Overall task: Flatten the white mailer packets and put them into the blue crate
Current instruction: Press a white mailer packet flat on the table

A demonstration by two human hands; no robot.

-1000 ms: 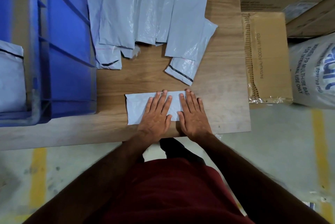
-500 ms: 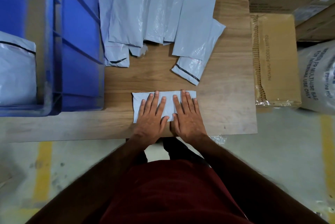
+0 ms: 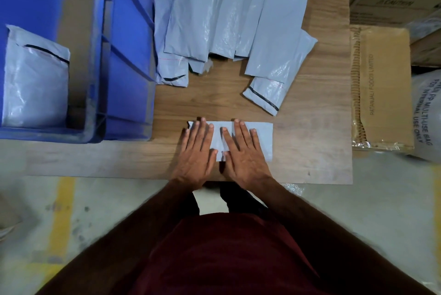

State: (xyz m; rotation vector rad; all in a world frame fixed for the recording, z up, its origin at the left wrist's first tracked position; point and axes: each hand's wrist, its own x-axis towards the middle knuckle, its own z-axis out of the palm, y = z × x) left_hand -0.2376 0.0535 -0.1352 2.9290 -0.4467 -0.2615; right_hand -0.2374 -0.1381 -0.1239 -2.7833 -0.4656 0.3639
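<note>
Mailer packet (image 3: pixel 261 138) under flat left hand (image 3: pixel 196 151), flat right hand (image 3: pixel 245 155), fingers straight, pressing

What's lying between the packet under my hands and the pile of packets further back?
Only bare wooden tabletop separates the packet from the pile, in the head view.
</note>
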